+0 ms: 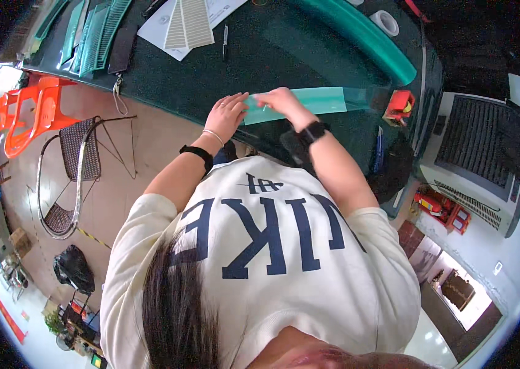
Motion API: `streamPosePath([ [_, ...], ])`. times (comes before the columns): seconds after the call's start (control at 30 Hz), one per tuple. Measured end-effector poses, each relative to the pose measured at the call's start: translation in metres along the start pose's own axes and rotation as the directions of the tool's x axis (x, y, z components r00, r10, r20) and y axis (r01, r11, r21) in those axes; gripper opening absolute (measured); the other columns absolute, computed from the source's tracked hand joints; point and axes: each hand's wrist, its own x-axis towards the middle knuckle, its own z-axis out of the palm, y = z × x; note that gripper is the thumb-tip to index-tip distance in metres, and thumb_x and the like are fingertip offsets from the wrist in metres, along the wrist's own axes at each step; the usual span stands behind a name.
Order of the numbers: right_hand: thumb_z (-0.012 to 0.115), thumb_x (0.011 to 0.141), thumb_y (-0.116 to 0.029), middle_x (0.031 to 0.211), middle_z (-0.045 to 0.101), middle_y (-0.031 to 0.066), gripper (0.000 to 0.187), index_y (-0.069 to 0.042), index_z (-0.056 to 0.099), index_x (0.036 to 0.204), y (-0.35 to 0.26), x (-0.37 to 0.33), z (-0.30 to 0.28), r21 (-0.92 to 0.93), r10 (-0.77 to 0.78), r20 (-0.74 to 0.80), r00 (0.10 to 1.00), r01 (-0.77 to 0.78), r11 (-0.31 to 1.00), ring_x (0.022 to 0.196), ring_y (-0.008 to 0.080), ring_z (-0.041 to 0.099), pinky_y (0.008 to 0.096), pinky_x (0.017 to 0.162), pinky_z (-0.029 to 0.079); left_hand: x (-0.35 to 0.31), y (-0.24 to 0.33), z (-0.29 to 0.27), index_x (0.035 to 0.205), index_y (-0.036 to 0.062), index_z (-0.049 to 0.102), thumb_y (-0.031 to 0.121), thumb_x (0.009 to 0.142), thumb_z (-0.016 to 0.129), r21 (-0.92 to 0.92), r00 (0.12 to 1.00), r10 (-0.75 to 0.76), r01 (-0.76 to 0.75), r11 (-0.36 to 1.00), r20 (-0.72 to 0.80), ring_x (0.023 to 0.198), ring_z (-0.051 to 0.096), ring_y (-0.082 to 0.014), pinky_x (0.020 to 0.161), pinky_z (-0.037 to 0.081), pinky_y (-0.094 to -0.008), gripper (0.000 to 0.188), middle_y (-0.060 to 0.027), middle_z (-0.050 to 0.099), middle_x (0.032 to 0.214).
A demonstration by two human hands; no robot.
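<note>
A pale teal strip of plastic film (323, 99) lies along the near edge of the dark green table. My left hand (228, 114) rests at the strip's left end, fingers stretched out and its fingertips touching the end. Close beside it, my right hand (279, 102) is closed, its fingers pinching the film near that same end. The exact grip of the fingertips is too small to make out. Past the strip's right end, a clear, see-through piece (361, 98) reaches toward a red tape dispenser (399, 107) with a yellow part.
A large teal film roll (370, 43) lies at the far right, near a white tape roll (385, 23). A pen (225, 43) and papers with beige slatted strips (190, 24) lie further back. Green slatted pieces (95, 40) are at left. A blue cutter-like tool (378, 149) lies at right.
</note>
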Motion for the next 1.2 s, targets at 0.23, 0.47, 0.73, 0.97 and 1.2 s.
streamPosePath([
  [0.23, 0.060, 0.076, -0.055, 0.054, 0.060, 0.0065, 0.051, -0.009, 0.064, 0.053, -0.005, -0.002, 0.012, -0.639, 0.208, -0.078, 0.975, -0.210, 0.741, 0.056, 0.0216, 0.058, 0.0353, 0.059, 0.044, -0.007, -0.003, 0.004, 0.106, 0.0086, 0.054, 0.013, 0.082, 0.057, 0.021, 1.000, 0.008, -0.008, 1.000, 0.013, 0.118, 0.048, -0.0251, 0.099, 0.038, -0.0398, 0.025, -0.0068, 0.051, 0.129],
  [0.47, 0.058, 0.078, -0.057, 0.046, 0.052, 0.0039, 0.055, -0.007, 0.063, 0.055, 0.034, -0.065, -0.007, -0.658, 0.291, 0.039, 0.956, -0.194, 0.728, 0.048, 0.0184, 0.052, 0.0307, 0.054, 0.043, 0.002, 0.013, -0.012, 0.132, 0.0120, 0.040, 0.027, 0.080, 0.062, 0.071, 0.991, -0.002, -0.008, 0.997, 0.132, 0.122, 0.042, -0.0275, 0.103, 0.031, -0.0426, 0.059, -0.0100, 0.045, 0.133],
  [0.73, 0.055, 0.088, -0.042, 0.065, 0.059, 0.0009, 0.039, -0.005, 0.066, 0.080, 0.110, -0.149, -0.065, 0.089, 0.250, -0.150, 0.957, -0.238, 0.967, 0.055, 0.0086, 0.052, 0.0216, 0.053, 0.039, 0.024, 0.031, 0.007, 0.133, 0.0108, 0.040, 0.040, 0.081, 0.060, 0.240, 0.987, -0.004, -0.036, 0.970, 0.163, 0.126, 0.035, -0.0296, 0.107, 0.027, -0.0405, 0.063, -0.0126, 0.037, 0.137],
  [0.97, 0.051, 0.092, -0.035, 0.092, 0.065, 0.0027, 0.031, -0.008, 0.060, 0.102, 0.109, -0.155, -0.089, 0.585, 0.253, -0.468, 0.847, 0.082, 0.807, 0.079, 0.0102, 0.061, 0.0220, 0.063, 0.043, 0.010, 0.006, -0.002, 0.135, 0.0122, 0.036, 0.040, 0.080, 0.060, 0.123, 0.956, 0.093, -0.132, 0.984, 0.280, 0.128, 0.034, -0.0303, 0.108, 0.024, -0.0435, 0.066, -0.0108, 0.033, 0.141],
  [1.2, 0.045, 0.095, -0.031, 0.108, 0.063, 0.0088, 0.034, -0.004, 0.055, 0.113, 0.094, -0.092, -0.060, 0.842, 0.025, -0.450, 0.893, 0.415, 0.344, 0.097, 0.0178, 0.061, 0.0293, 0.083, 0.046, -0.015, -0.019, -0.028, 0.139, 0.0093, 0.031, 0.037, 0.082, 0.059, 0.218, 0.931, 0.157, -0.238, 0.946, 0.331, 0.135, 0.024, -0.0272, 0.110, 0.020, -0.0431, 0.069, -0.0099, 0.025, 0.147],
])
